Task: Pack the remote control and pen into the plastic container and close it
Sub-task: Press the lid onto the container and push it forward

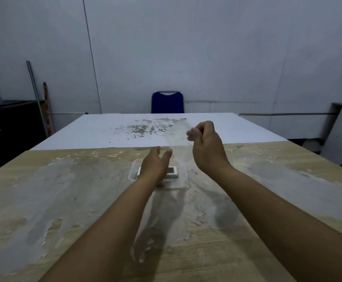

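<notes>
Pinching the lid in your right hand, lower it squarely onto the box at six o'clock; left hand, fingers apart, hovers over the remote inside.

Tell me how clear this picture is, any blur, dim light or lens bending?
Head view: dim, bluish room light; the clear lid in the right hand is smeared by motion blur, as are its fingertips; soft arm shadows fall on the table; the wide lens bows the wall lines and table edges.
</notes>
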